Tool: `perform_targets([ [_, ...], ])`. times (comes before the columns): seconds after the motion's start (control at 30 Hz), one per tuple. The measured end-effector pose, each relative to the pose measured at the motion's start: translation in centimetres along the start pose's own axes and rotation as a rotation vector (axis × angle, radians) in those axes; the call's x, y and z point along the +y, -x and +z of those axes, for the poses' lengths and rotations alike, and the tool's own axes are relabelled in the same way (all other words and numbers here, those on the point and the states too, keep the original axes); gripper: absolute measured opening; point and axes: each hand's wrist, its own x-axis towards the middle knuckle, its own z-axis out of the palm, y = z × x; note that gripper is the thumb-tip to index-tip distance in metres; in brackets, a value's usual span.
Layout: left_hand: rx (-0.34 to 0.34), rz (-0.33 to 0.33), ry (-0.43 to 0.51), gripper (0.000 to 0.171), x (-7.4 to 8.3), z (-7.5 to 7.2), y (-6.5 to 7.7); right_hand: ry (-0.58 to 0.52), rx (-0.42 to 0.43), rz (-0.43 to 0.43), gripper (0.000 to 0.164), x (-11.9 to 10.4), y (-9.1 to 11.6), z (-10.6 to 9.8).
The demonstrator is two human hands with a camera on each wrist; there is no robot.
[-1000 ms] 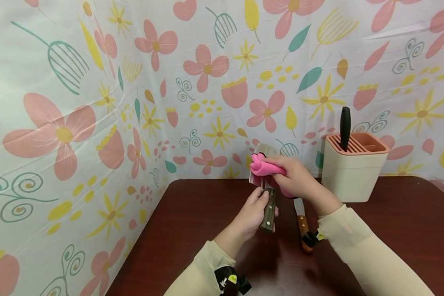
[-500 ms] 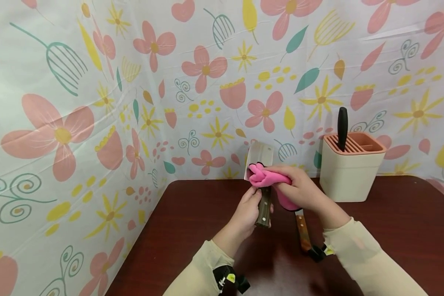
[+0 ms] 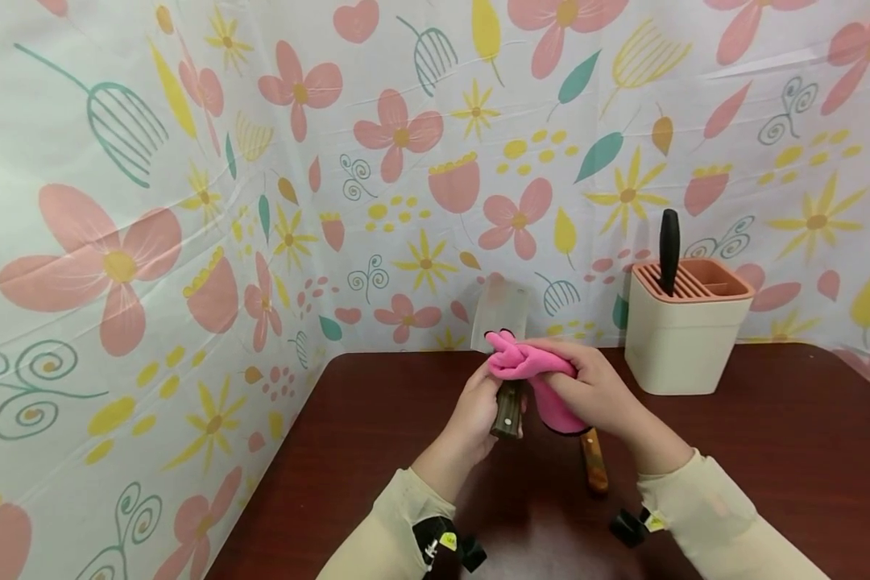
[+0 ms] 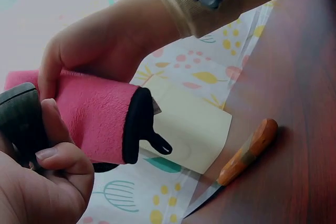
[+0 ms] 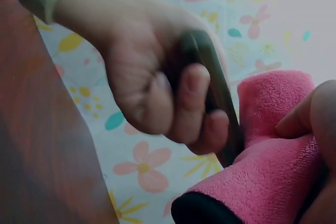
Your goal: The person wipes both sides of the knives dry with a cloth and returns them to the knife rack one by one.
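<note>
My left hand (image 3: pixel 473 411) grips the dark wooden handle of a cleaver (image 3: pixel 499 308), its broad steel blade pointing up and away from me. A pink cloth (image 3: pixel 560 407) with black edging is bunched in my right hand (image 3: pixel 598 391), fingers and thumb curled round it. The cloth lies over the cleaver where blade meets handle, covering that part. In the right wrist view the left fingers wrap the cleaver's handle (image 5: pixel 212 87), close beside the cloth (image 5: pixel 273 150). The left wrist view shows the cloth's black edge and a small hanging loop.
A knife (image 3: pixel 593 463) with an orange-brown wooden handle lies on the dark red-brown table (image 3: pixel 377 451), its blade hidden by the cloth in the head view. At the back right stands a cream knife block (image 3: pixel 685 346) holding a black-handled knife (image 3: pixel 669 250). Flower-patterned sheeting hangs behind.
The right hand and cloth have slid from the cleaver's blade down toward the handle, uncovering more of the blade. The left hand has shifted slightly left with the cleaver.
</note>
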Motion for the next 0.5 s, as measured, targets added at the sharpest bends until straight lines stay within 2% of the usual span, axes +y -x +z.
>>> perform_targets([
  [0.27, 0.026, 0.02, 0.036, 0.023, 0.4, -0.3, -0.3, 0.017, 0.0, -0.112, 0.048, -1.6, 0.9, 1.1],
  [0.5, 0.059, -0.047, 0.08, 0.016, 0.3, -0.4, 0.0, 0.018, -0.036, -0.136, 0.051, -1.8, 1.5, 1.2],
])
